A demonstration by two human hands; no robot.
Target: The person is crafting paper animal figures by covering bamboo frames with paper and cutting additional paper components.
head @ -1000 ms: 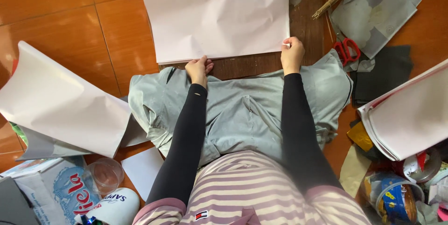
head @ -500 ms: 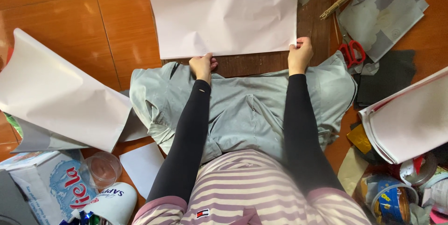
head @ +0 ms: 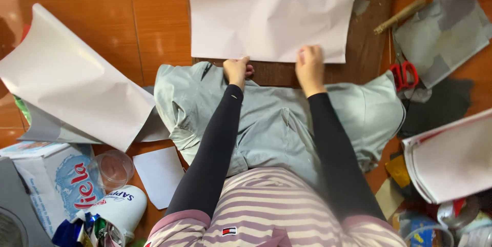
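A large creased white paper sheet (head: 271, 14) lies on a dark wooden board (head: 366, 42) on the tiled floor. My left hand (head: 237, 70) grips the sheet's near edge, fingers curled around it. My right hand (head: 309, 65) presses down on the same edge further right, fingers on top of the paper. Both arms wear long black sleeves and reach out over my lap in grey-green trousers (head: 279, 119).
A curled white sheet (head: 72, 78) lies at the left, a stack of white sheets (head: 453, 160) at the right. Red-handled scissors (head: 405, 75), a wooden stick (head: 400, 15) and grey sheets (head: 443, 34) sit at the upper right. A clear cup (head: 110, 168), carton and clutter fill the lower corners.
My right hand has slid left along the paper's near edge, away from its corner. The view has shifted and closed in, so the paper sits higher in the frame.
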